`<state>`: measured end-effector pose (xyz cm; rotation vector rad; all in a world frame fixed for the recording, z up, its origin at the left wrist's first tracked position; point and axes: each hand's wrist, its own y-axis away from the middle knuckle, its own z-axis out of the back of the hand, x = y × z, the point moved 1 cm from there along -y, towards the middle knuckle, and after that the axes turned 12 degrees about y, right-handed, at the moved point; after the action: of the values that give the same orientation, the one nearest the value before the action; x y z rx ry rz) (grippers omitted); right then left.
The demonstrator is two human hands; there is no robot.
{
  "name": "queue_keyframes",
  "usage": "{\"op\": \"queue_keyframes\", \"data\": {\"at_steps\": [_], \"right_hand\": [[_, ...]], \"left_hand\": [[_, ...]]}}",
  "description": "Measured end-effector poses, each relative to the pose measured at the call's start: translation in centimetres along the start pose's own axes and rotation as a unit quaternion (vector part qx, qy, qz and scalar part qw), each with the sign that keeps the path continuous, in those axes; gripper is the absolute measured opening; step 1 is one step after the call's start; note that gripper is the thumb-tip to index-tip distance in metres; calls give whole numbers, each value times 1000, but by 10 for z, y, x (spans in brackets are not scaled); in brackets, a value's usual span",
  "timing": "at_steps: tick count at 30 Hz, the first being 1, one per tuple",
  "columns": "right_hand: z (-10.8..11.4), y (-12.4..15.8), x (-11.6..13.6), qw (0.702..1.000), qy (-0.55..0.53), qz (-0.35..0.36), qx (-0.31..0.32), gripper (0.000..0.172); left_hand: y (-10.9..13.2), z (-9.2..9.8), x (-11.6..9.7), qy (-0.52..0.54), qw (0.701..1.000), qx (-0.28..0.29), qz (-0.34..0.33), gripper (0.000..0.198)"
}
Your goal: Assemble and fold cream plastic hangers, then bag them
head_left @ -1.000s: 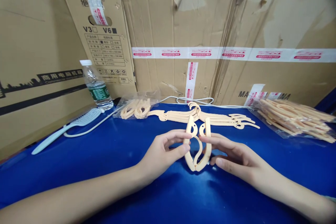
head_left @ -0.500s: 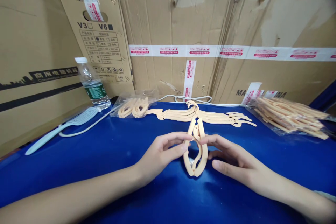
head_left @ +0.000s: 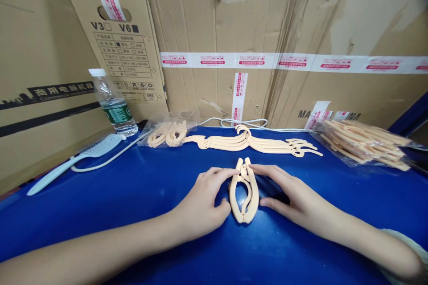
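A folded cream plastic hanger (head_left: pixel 244 191) lies on the blue table (head_left: pixel 133 196) between my two hands, its two arms pressed together at the top. My left hand (head_left: pixel 203 198) cups its left side, forefinger on the upper end and thumb against the lower arm. My right hand (head_left: pixel 287 193) cups the right side, forefinger touching the top and thumb near the lower arm. Both hands press on the hanger from the sides.
A row of unfolded cream hangers (head_left: pixel 254 144) lies behind. Plastic bags of hanger parts sit at back left (head_left: pixel 167 132) and far right (head_left: pixel 364 143). A water bottle (head_left: pixel 112 102), a pale comb (head_left: pixel 73 160), a white cable (head_left: pixel 240 123) and cardboard boxes (head_left: pixel 234 31) line the table's back and left.
The hanger's two arms, spread apart and raised a second ago, have been pushed together and lowered onto the table. Both hands came down with it.
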<state>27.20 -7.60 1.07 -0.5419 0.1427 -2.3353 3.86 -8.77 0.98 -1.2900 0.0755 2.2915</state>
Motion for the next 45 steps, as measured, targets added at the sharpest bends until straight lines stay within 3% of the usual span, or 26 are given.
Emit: {"op": "queue_keyframes", "data": {"at_steps": [10, 12, 15, 18, 25, 37, 45], "right_hand": [[1, 1, 2, 998, 63, 12, -8, 58], [3, 1, 5, 998, 65, 7, -26, 51], [7, -1, 8, 997, 69, 0, -40, 27], [10, -1, 11, 997, 65, 13, -40, 17], [8, 0, 11, 994, 82, 58, -44, 27], [6, 4, 8, 990, 127, 11, 58, 48], [5, 4, 5, 986, 154, 0, 67, 51]], "left_hand": [[-2, 2, 1, -5, 999, -29, -20, 47], [-3, 4, 0, -4, 998, -49, -28, 41], [-3, 5, -2, -8, 996, -80, -27, 32], [-1, 3, -4, -21, 997, -69, -4, 24], [2, -2, -10, -75, 997, -29, -3, 40], [-2, 3, 0, -110, 994, -14, 0, 45], [-2, 1, 1, -137, 990, -15, -12, 45]]}}
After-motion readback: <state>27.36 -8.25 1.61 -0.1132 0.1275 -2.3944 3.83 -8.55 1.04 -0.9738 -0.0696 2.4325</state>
